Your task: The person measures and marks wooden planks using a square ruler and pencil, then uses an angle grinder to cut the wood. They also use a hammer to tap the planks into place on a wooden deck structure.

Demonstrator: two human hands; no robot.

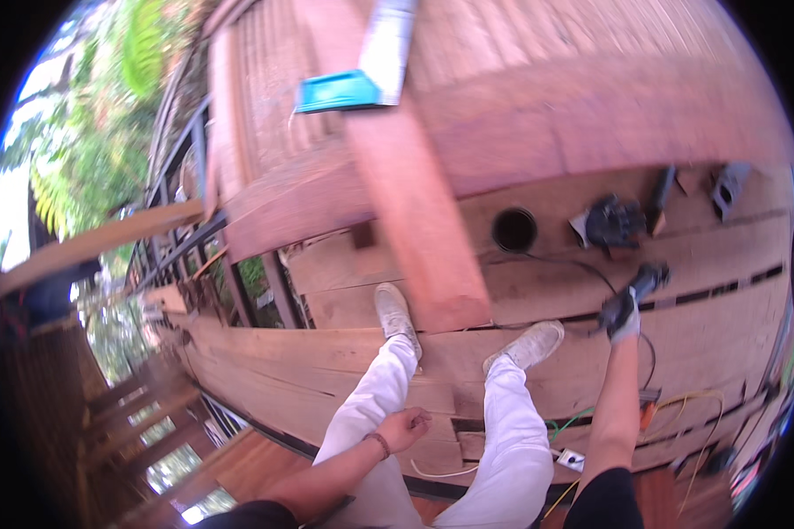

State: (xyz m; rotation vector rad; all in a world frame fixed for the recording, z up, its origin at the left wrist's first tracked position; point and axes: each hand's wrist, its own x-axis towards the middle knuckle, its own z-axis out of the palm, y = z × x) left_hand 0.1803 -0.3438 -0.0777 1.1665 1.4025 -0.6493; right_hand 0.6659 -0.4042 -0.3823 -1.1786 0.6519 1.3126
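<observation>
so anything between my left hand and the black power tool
Yes, in this view: your right leg lies between your left hand and the black power tool, whose near end is covered by the gloved right hand.

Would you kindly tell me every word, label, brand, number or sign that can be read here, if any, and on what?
No text is legible.
Teal-and-silver item on the plank: too blurred to read.
Dark power tool: too small and blurred.
White power socket: too small to read.
</observation>
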